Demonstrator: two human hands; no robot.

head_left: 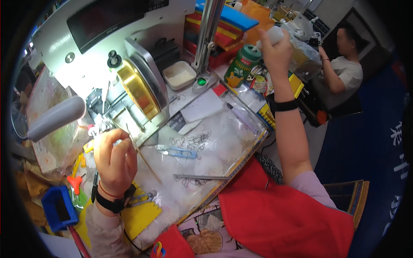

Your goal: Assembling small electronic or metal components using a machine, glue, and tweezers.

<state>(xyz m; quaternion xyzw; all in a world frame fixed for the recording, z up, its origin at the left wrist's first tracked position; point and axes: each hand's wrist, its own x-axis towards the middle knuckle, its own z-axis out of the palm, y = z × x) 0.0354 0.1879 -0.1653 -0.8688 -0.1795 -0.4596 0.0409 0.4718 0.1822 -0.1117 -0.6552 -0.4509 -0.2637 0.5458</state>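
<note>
My left hand (115,161) is closed, its fingers curled at the metal clamp parts (102,124) of a bench machine. What its fingertips grip, if anything, is hidden. A thin brown stick (148,165) slants down from beside those fingers across the worktop. My right arm reaches out to the far right, and my right hand (277,56) is closed around a small white object (271,37), its kind unclear. Just left of and below that hand stands a green canister (244,64). Beside my left hand, the machine carries a gold-coloured wheel (138,88) in a silver housing.
On the worktop lie light-blue thread snips (176,151), grey tweezers (200,176), scattered dark wire hooks and papers (203,106). A white dish (180,75) sits behind. A grey lamp arm (58,118) juts in from the left above a blue bin (60,208). Another person (342,71) sits far right.
</note>
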